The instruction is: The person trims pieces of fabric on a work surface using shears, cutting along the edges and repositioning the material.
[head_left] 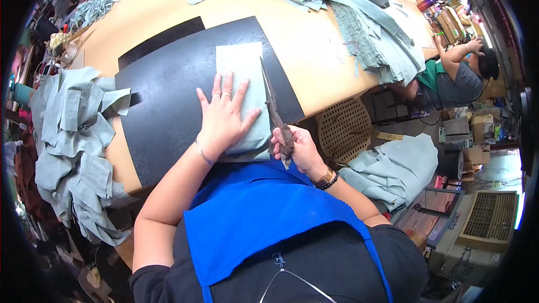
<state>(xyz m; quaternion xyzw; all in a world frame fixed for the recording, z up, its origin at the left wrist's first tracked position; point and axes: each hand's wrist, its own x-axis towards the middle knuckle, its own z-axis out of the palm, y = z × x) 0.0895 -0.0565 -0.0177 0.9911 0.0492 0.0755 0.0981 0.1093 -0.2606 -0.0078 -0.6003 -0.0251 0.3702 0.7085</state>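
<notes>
Trimming, we judge, at centre frame | our left hand spread flat on pale green cloth, over black board | our right hand curled round scissors at cloth's right edge | clean cutting calls for firm palm, aligned blades

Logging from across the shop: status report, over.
Left hand flat on green cloth. Right hand gripping scissors at cloth's right edge. Left thumb near scissors.

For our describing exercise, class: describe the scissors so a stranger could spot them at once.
On the yellowish table find the larger black mat, then the green cloth on it. At the cloth's right edge, in the right hand, are the scissors: narrow and dark, unlike the cloth.
</notes>
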